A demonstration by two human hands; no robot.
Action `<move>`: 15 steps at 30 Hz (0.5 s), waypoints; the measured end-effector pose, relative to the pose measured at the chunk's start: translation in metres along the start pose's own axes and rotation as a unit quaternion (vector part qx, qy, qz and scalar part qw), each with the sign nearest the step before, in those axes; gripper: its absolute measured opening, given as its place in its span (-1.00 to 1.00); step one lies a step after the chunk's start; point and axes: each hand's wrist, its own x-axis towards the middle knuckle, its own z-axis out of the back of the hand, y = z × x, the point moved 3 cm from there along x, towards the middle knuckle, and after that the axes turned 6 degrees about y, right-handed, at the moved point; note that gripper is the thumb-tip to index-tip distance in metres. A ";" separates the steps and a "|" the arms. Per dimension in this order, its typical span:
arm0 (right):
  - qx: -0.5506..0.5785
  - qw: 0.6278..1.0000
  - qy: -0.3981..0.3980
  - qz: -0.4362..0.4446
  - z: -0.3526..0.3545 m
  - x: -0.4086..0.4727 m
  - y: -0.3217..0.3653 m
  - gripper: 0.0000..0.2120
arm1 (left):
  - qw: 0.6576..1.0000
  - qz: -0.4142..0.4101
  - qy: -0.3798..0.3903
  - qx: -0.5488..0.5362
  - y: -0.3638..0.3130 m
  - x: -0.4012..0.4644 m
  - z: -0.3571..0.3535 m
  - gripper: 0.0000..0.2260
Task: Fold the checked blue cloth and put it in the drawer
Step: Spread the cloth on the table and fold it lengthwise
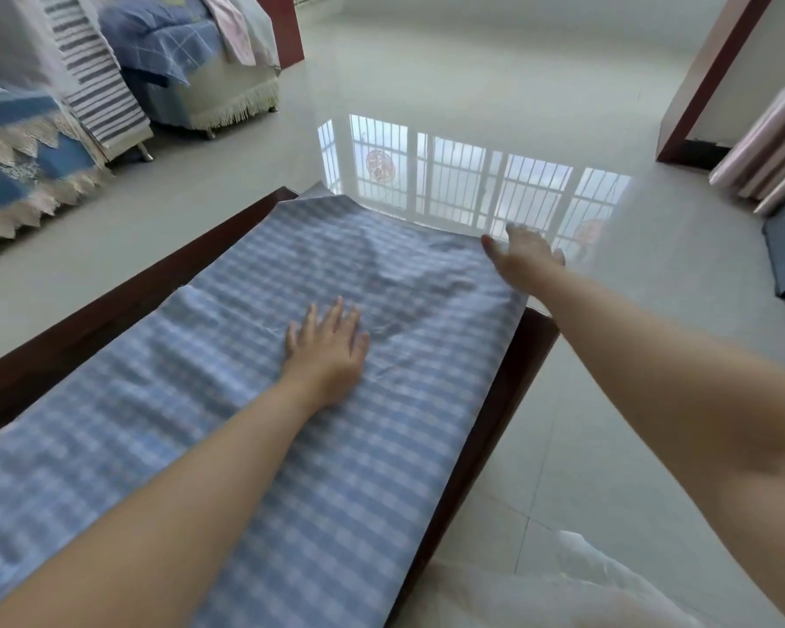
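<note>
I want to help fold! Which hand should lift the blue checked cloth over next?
Probably the right hand: it already reaches the far right corner of the checked blue cloth, so it could take hold there. The left hand lies flat mid-cloth, better for holding it steady on the dark wooden table.

Your left hand (325, 351) lay palm down with its fingers straight and slightly spread, pointing to the far side, and the bare left forearm ran back from it toward the near left corner. Your right arm was stretched out much farther, nearly straight, coming in from the near right. Your right hand (520, 256) was at the far right, its back toward you, with the thumb sticking out to the left. How its fingers were set could not be made out, as they were turned away and blurred.
</note>
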 end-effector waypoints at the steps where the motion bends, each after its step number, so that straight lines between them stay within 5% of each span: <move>1: 0.020 1.000 0.021 0.000 0.004 0.009 -0.004 -0.31 | 1.000 -0.001 0.004 0.014 -0.002 -0.001 -0.005 -0.47; 6: 0.104 0.987 -0.033 0.120 0.030 0.011 0.004 -0.74 | 0.998 -0.037 -0.050 0.015 -0.003 -0.009 -0.006 -0.41; 8: 0.046 0.969 -0.082 0.230 0.035 -0.008 0.025 -0.84 | 0.990 -0.077 -0.119 0.016 -0.006 -0.013 -0.005 -0.38; 11: -0.156 0.855 -0.110 0.482 0.022 -0.049 0.051 -0.84 | 0.948 -0.147 -0.275 0.070 -0.009 -0.020 -0.004 -0.31; 15: -0.308 0.708 -0.051 0.634 -0.004 -0.080 0.038 -0.84 | 0.881 -0.237 -0.385 0.137 -0.015 -0.026 -0.005 -0.31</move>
